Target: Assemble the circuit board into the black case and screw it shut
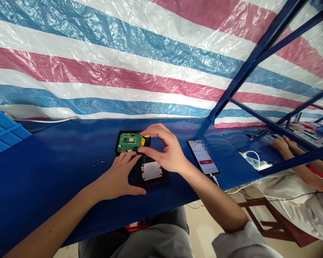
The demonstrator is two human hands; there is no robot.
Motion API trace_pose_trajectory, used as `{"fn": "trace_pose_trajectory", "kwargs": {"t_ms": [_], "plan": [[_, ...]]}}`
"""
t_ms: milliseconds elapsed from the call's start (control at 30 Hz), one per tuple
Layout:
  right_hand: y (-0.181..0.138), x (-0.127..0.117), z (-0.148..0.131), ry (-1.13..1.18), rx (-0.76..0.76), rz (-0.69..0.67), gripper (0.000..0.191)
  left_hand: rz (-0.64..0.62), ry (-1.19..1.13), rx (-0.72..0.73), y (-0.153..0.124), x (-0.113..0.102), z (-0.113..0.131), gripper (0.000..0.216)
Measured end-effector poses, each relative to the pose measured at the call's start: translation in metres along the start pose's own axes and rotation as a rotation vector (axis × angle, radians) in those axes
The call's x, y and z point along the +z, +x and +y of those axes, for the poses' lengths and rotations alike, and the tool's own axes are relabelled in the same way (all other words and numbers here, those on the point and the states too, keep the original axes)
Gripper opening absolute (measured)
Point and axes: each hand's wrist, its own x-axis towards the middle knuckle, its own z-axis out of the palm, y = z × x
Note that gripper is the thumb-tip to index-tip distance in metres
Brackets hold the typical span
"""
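One blue crate [8, 130] stood at the far left of the table [56, 157]. To its right lay three screws [102, 162], close together but apart. Next came the left hand [118, 175], spread and palm down, its fingertips at the near edge of the one green board [127, 140] in its black case, its thumb by the near left corner of a black cover [153, 183]. The cover, bearing one pale plate [152, 171], lay just right of the left palm and below the right hand [165, 148]. That hand pinched one screwdriver [146, 140], yellow and black, between thumb and fingers, its shaft pointing down over the cover's left side; whether the tip touched, I could not tell. Right of this hand lay one phone [204, 157] with one white cable [214, 179] plugged in. Farther right, beyond a white power strip [258, 163], rested another person's two hands [284, 143].
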Motion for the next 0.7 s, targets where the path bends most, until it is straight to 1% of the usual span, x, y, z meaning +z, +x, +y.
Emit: {"fn": "trace_pose_trajectory", "kwargs": {"t_ms": [100,167,267,333,433,500,533,600,700], "plan": [[-0.0016,0.0,0.0004,0.082,0.049,-0.045,0.028,0.013,-0.006,0.007,-0.0003,0.0012,-0.0018,0.11],[-0.0021,-0.0004,0.0001,0.108,0.045,-0.069,0.03,0.02,-0.008,0.012,-0.0002,0.0017,-0.0022,0.109],[-0.0009,-0.0007,-0.0006,0.048,0.0,-0.029,0.021,0.017,-0.004,0.004,0.0001,0.0013,-0.0013,0.111],[-0.0002,-0.0005,-0.0005,0.007,0.0,-0.002,0.018,0.023,0.001,0.006,0.0003,0.0008,-0.0005,0.11],[-0.0007,0.0003,0.0,0.065,0.033,-0.031,0.022,0.031,0.004,0.006,0.0006,-0.0001,0.0004,0.109],[-0.0013,0.0008,0.0,0.113,0.031,-0.055,0.028,0.01,0.006,-0.015,0.0008,-0.0013,0.0015,0.111],[-0.0012,0.0011,-0.0002,0.115,0.02,-0.055,0.027,-0.009,0.007,-0.027,0.0008,-0.0021,0.0024,0.112],[-0.0005,0.0017,-0.0006,0.076,-0.011,-0.023,0.022,-0.037,0.009,-0.046,0.0009,-0.0041,0.0046,0.115],[0.0002,0.0026,-0.0002,0.046,-0.017,0.016,0.022,-0.048,0.015,-0.046,0.0011,-0.006,0.007,0.116]]}}
